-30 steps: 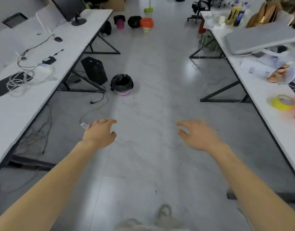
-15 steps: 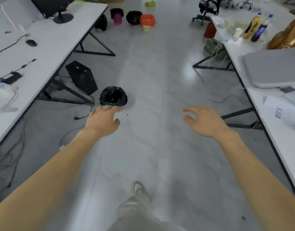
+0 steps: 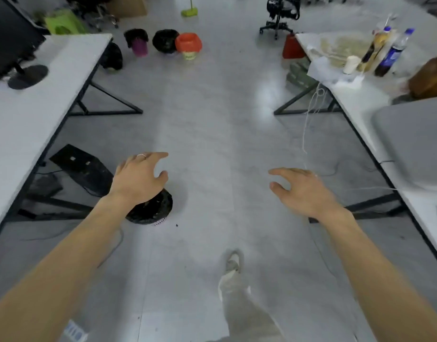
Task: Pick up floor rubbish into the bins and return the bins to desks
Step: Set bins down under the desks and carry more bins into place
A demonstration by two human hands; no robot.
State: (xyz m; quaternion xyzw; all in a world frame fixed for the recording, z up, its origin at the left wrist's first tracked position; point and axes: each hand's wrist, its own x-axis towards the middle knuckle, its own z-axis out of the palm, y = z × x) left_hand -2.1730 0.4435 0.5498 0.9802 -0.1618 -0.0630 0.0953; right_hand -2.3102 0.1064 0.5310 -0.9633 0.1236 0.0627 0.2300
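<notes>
Grey floor (image 3: 212, 119) bears upright bin (image 3: 153, 211), mouth upward; left hand (image 3: 138, 178), right hand (image 3: 303, 191) fingers (image 3: 281, 172) spread.

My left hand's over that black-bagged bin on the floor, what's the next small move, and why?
Probably lower the left hand onto the rim of the black-bagged bin and grip it. That hand hangs over the bin, fingers spread, holding nothing, and the right hand is empty. The bin stands on the floor beside the left desk, so it likely needs carrying.
</notes>
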